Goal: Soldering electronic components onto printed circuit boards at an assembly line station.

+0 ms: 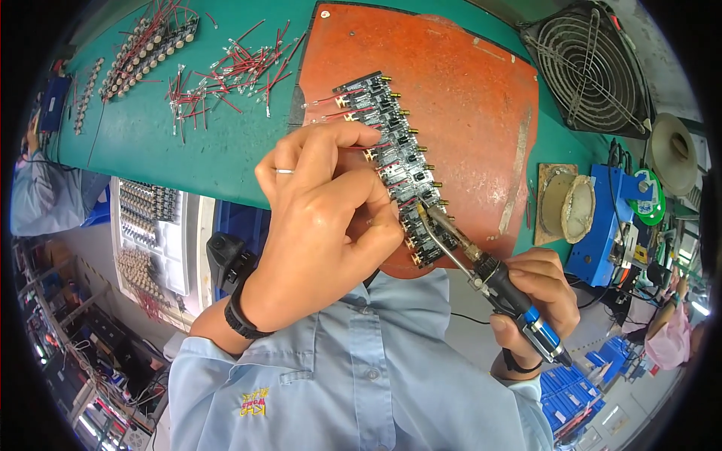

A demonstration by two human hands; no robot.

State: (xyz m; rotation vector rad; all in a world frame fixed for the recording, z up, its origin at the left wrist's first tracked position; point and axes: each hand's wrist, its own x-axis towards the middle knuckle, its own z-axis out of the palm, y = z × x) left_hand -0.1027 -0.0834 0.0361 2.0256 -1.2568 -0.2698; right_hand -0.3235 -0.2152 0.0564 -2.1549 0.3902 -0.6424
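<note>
Head view: left hand [316, 203] pinches a thin red wire [359, 147] against the black circuit board strip [398, 161], fingers closed on it, ring on one finger, black band at the wrist. Right hand [538, 297] has its grip closed around a soldering iron [496, 282], black and blue handle, tip touching the lower end of the strip. The strip lies diagonally on an orange mat [466, 98] on the green tabletop [150, 143]. Loose red wires [226, 79] are scattered far left of the mat. Fan [590, 64] at top right, blue stand [605, 218] right of the mat.
</note>
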